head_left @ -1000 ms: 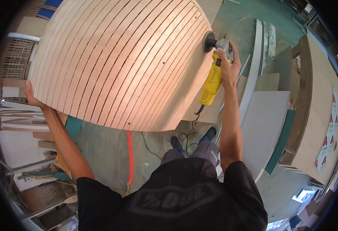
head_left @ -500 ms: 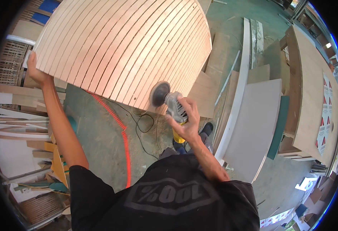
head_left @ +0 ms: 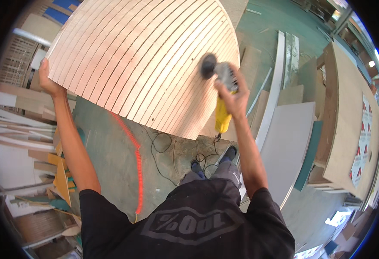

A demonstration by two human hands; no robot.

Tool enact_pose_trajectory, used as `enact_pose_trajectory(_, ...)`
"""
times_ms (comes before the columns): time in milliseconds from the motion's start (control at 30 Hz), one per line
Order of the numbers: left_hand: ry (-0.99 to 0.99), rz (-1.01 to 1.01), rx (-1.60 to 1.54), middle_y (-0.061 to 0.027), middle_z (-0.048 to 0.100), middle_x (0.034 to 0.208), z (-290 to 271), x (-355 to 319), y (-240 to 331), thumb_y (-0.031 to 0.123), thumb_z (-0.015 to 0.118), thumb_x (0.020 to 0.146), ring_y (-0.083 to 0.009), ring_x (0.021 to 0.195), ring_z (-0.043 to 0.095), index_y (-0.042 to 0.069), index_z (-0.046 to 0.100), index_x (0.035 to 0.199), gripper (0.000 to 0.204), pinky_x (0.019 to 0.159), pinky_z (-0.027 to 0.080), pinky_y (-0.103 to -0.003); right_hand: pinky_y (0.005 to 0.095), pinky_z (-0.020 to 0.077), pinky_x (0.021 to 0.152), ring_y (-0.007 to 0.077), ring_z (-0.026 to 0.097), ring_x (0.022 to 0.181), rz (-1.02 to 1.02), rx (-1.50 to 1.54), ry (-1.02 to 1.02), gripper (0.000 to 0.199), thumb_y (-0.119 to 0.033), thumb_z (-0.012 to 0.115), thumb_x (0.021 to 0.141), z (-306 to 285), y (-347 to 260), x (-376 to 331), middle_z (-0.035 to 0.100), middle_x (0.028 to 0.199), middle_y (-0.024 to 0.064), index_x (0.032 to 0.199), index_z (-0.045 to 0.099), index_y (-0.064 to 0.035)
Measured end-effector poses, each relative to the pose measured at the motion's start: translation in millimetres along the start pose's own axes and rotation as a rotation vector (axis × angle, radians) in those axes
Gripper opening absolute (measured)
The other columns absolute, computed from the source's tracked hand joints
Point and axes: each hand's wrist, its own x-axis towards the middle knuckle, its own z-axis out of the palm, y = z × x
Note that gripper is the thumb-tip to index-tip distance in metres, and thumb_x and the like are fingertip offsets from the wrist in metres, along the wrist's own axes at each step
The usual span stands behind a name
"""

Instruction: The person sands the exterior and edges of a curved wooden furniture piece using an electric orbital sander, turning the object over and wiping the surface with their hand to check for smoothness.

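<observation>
Slotted plywood panel [head_left: 142,64] is standing curved in front of the person, looking broad, light and flexible along its kerf cuts; best gripped at the edges. Left hand [head_left: 47,80] is closing around its left edge. Right hand [head_left: 232,93] is wrapping fully around a yellow angle grinder [head_left: 222,93], disc touching the panel face above that hand. Orange coiled hose [head_left: 133,159] is lying on the floor below.

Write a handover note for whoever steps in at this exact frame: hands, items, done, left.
Left hand: grips the left edge of the slotted curved wood panel, steadying it.
Right hand: holds the yellow power sander, its dark disc against the panel's right side.
Cable and orange coiled hose lie on the floor below.
Done: cannot tell how much is sanded.
Left: probably the remaining surface.
</observation>
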Motion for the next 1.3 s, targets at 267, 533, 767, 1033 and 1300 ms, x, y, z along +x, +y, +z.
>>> enact_pose_trajectory(267,-0.064,-0.018,0.008,-0.0218,0.071,0.115,-22.7,2.6,0.9,0.034,0.042,0.106,-0.0273,0.102,0.07,-0.01,0.065,0.123,0.053,0.092,0.054,-0.037,0.0312,0.0567,0.087,0.0176,0.069,0.1,0.154,0.179,0.059,0.07,-0.022,0.084,0.086,-30.4,25.5,112.5,0.07,0.12,0.0135,0.147,0.058,0.0015)
enact_pose_trajectory(533,-0.016,0.078,0.039,-0.0096,0.07,0.099,-28.9,8.9,-2.5,0.028,0.048,0.105,-0.0188,0.092,0.067,-0.002,0.068,0.107,0.036,0.084,0.051,-0.033,0.0396,0.0577,0.092,0.0249,0.068,0.107,-0.031,0.036,-0.09,0.073,-0.02,0.089,0.081,2.0,-25.7,16.5,0.067,0.123,0.0161,0.146,0.061,-0.0047)
enact_pose_trajectory(767,0.05,0.162,-0.019,-0.011,0.072,0.107,-12.6,12.2,-13.2,0.026,0.055,0.102,-0.0197,0.098,0.069,-0.004,0.069,0.113,0.035,0.089,0.052,-0.032,0.0431,0.0653,0.079,0.0353,0.068,0.111,-0.291,-0.072,-0.206,0.07,-0.018,0.093,0.073,34.6,-74.0,-112.2,0.056,0.131,0.0212,0.139,0.07,-0.0179)
enact_pose_trajectory(1033,-0.062,0.215,0.145,-0.0155,0.072,0.119,-44.3,43.3,-35.0,0.031,0.045,0.105,-0.0236,0.109,0.069,-0.008,0.065,0.126,0.049,0.097,0.051,-0.034,0.0441,0.0631,0.087,0.0345,0.069,0.11,-0.344,-0.145,-0.312,0.071,-0.021,0.095,0.073,42.7,-108.1,-119.5,0.058,0.133,0.0221,0.14,0.07,-0.0191)
enact_pose_trajectory(1300,-0.054,0.089,-0.075,-0.0151,0.072,0.122,-8.8,17.2,-21.1,0.029,0.048,0.104,-0.0231,0.111,0.069,-0.005,0.066,0.125,0.044,0.1,0.051,-0.035,0.0417,0.0577,0.093,0.0249,0.067,0.108,-0.109,-0.094,-0.13,0.072,-0.022,0.089,0.078,16.2,-77.2,0.0,0.067,0.12,0.0154,0.146,0.065,-0.0135)
